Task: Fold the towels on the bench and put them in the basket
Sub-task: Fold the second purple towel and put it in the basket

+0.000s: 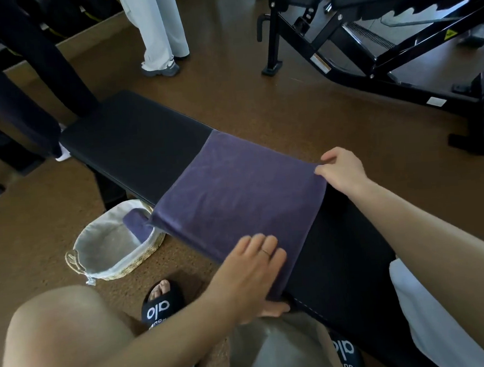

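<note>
Purple towel (235,189) flat across black tabletop (134,139). Left hand (250,274) pinches near corner; right hand (340,170) pinches far-right corner. Basket (116,243) left, on floor. Slide sandal (160,303) reads "alo".

dim indoor light | daylight glare upper right | edges bowed | slight softness throughout
</note>
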